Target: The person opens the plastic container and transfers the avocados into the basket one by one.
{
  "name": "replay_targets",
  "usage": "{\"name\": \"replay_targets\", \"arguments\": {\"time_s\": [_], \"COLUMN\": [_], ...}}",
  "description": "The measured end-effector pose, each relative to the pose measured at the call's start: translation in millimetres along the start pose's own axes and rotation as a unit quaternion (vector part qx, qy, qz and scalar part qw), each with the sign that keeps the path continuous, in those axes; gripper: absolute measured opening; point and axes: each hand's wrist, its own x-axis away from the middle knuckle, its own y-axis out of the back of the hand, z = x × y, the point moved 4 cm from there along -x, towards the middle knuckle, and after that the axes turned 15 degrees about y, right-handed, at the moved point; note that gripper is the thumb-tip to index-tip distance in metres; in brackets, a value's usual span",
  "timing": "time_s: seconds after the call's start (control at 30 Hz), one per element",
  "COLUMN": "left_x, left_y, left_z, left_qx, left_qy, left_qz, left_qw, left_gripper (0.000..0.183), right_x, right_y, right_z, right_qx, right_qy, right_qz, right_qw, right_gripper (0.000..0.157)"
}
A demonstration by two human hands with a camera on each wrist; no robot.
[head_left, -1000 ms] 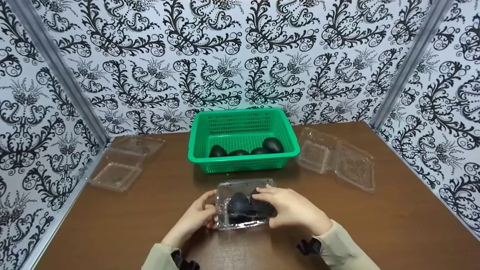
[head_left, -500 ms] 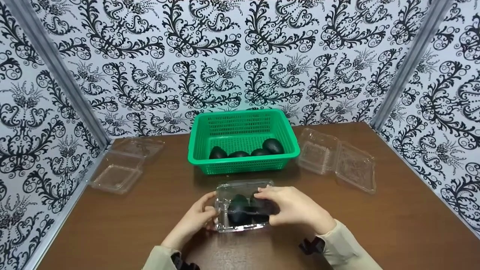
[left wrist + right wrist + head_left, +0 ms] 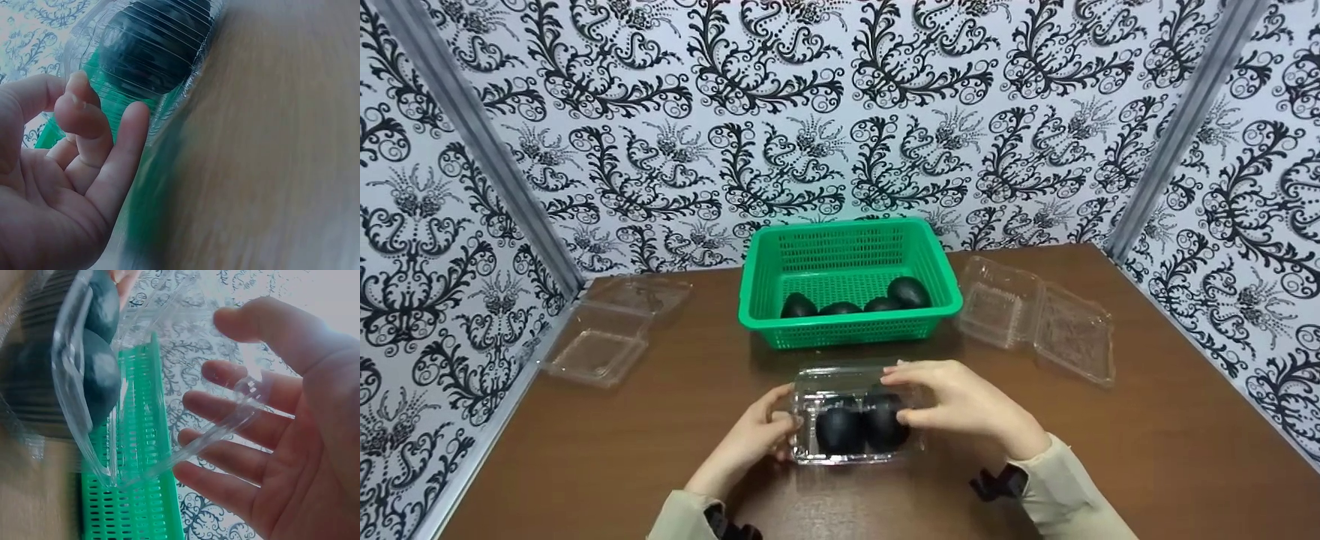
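A clear plastic clamshell container (image 3: pixel 808 442) sits low in the middle of the head view, holding two dark avocados (image 3: pixel 840 430) side by side. My left hand (image 3: pixel 754 429) grips its left side between thumb and fingers; some of those fingers are hidden behind the plastic. At the right side is my right hand (image 3: pixel 960 401), thumb apart from its extended fingers. The right wrist view shows the raised clear lid (image 3: pixel 211 434) between thumb and fingers, its edge crossing in front of the fingertips, palm open. Ribbed plastic covers an avocado (image 3: pixel 152 48) in the left wrist view.
Just behind the container stands a green slotted basket (image 3: pixel 851 335) with several avocados (image 3: pixel 907 292) along its front. Open clamshell containers lie to the left (image 3: pixel 596 358) and right (image 3: pixel 1072 330) on the brown table (image 3: pixel 675 409). Patterned walls (image 3: pixel 840 112) enclose the back and sides.
My right hand has drawn back up and to the right from the avocados, its fingers spreading. The lid has tilted upward, and both avocados now show more fully. My left hand keeps its grip.
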Motion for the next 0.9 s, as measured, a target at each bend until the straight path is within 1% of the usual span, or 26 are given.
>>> {"name": "replay_targets", "arguments": {"time_s": [0.1, 0.27, 0.4, 0.5, 0.6, 0.8, 0.9], "left_x": [-0.1, 1.5, 0.9, 0.5, 0.4, 0.4, 0.3], "left_y": [-0.6, -1.4, -3.0, -2.5, -2.0, -2.1, -2.0], "left_z": [0.1, -0.2, -1.6, -1.3, -1.0, -1.0, -1.4], "left_qx": [0.004, 0.013, 0.027, 0.03, 0.029, 0.03, 0.029], "left_qy": [0.0, 0.003, 0.011, 0.013, 0.013, 0.013, 0.014], "left_qz": [0.004, 0.01, 0.017, 0.017, 0.015, 0.015, 0.016], "left_qw": [1.0, 0.9999, 0.9994, 0.9993, 0.9994, 0.9993, 0.9994], "left_gripper": [0.076, 0.074, 0.073, 0.074, 0.074, 0.074, 0.075], "right_x": [0.8, 2.8, 4.9, 5.6, 5.6, 6.0, 6.2], "right_y": [5.0, 13.2, 18.8, 20.1, 19.4, 14.7, 13.0], "right_z": [-1.2, -4.4, -8.2, -11.6, -15.2, -23.9, -28.0], "right_qx": [0.008, 0.018, 0.019, 0.018, 0.008, -0.01, -0.012], "right_qy": [0.008, 0.029, 0.01, -0.014, -0.027, -0.042, -0.045], "right_qz": [-0.028, -0.098, -0.136, -0.147, -0.155, -0.165, -0.179], "right_qw": [1.0, 0.995, 0.991, 0.989, 0.988, 0.985, 0.983], "right_gripper": [0.036, 0.032, 0.031, 0.032, 0.034, 0.037, 0.037]}}
